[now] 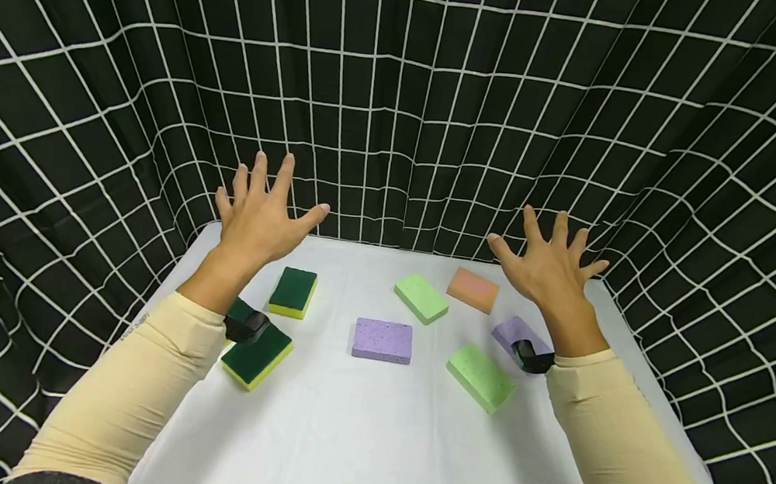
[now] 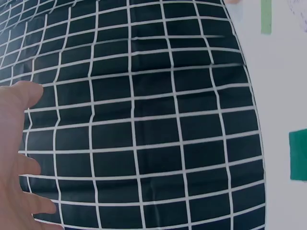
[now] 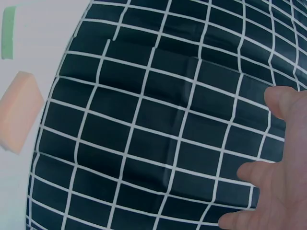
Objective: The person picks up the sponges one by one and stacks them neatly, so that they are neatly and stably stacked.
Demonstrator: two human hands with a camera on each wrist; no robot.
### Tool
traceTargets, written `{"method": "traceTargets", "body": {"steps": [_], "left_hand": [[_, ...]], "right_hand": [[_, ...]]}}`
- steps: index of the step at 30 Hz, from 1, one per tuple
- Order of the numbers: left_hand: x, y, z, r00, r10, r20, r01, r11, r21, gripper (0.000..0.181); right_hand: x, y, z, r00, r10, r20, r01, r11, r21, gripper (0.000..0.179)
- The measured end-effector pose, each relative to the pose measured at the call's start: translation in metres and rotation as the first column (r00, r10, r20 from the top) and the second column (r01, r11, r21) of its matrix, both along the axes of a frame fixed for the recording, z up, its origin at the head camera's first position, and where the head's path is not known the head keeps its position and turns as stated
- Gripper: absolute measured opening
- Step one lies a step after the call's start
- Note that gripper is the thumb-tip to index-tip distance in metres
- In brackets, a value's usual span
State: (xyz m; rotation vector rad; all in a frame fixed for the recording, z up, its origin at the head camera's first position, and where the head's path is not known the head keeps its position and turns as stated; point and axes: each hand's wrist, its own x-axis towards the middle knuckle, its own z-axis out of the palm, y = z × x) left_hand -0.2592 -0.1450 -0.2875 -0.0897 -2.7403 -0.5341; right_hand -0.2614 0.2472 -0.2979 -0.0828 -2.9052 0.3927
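Note:
Both hands are raised with spread fingers and hold nothing. The left hand (image 1: 260,218) is over the table's far left, beyond a green-and-yellow scouring sponge (image 1: 293,292). Another green-and-yellow sponge (image 1: 258,356) lies under the left wrist, and one more is partly hidden by the wrist strap. On the right, the right hand (image 1: 552,265) hovers past an orange sponge (image 1: 473,290). A purple sponge (image 1: 519,339) is partly covered by the right wrist strap. Mid-table lie a second purple sponge (image 1: 382,340) and a light green sponge (image 1: 421,298); another light green sponge (image 1: 482,377) sits nearer.
A white cloth covers the table (image 1: 355,441). Black curtains (image 1: 387,102) with a white grid stand behind it and along both sides. Each wrist bears a dark strap with a camera.

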Motion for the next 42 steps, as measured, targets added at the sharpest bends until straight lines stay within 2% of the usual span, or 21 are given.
{"method": "traceTargets", "body": {"steps": [8, 14, 18, 23, 26, 31, 35, 38, 42], "left_hand": [[0.011, 0.012, -0.011, 0.991, -0.067, -0.112, 0.075, 0.994, 0.073, 0.094], [0.017, 0.020, -0.021, 0.969, -0.111, -0.221, 0.144, 0.980, 0.139, 0.091], [0.018, 0.026, -0.031, 0.953, -0.127, -0.276, 0.190, 0.958, 0.214, 0.087], [0.019, 0.034, -0.046, 0.941, -0.144, -0.307, 0.242, 0.920, 0.309, 0.085], [0.019, 0.037, -0.054, 0.930, -0.162, -0.331, 0.285, 0.885, 0.369, 0.082], [0.019, 0.044, -0.068, 0.892, -0.213, -0.398, 0.390, 0.807, 0.443, 0.074], [0.020, 0.051, -0.084, 0.871, -0.250, -0.424, 0.447, 0.763, 0.467, 0.072], [0.020, 0.056, -0.097, 0.872, -0.258, -0.415, 0.454, 0.744, 0.490, 0.072], [0.019, 0.062, -0.112, 0.880, -0.274, -0.387, 0.452, 0.731, 0.511, 0.072]], "right_hand": [[0.001, 0.001, -0.004, 1.000, 0.001, 0.002, -0.001, 1.000, -0.010, 0.097], [0.002, 0.002, -0.008, 1.000, -0.003, 0.013, 0.004, 1.000, -0.024, 0.096], [0.002, 0.003, -0.009, 1.000, -0.008, 0.011, 0.008, 1.000, -0.026, 0.095], [0.002, 0.004, -0.010, 1.000, -0.007, 0.009, 0.007, 1.000, -0.019, 0.095], [0.002, 0.004, -0.011, 1.000, -0.007, 0.011, 0.007, 1.000, -0.019, 0.095], [0.003, 0.005, -0.012, 1.000, -0.004, 0.014, 0.004, 1.000, -0.031, 0.096], [0.002, 0.005, -0.014, 1.000, 0.002, 0.005, -0.002, 0.999, -0.037, 0.096], [0.001, 0.005, -0.016, 1.000, 0.011, 0.004, -0.010, 0.999, -0.039, 0.096], [0.000, 0.005, -0.019, 1.000, 0.015, 0.009, -0.014, 0.999, -0.044, 0.096]]}}
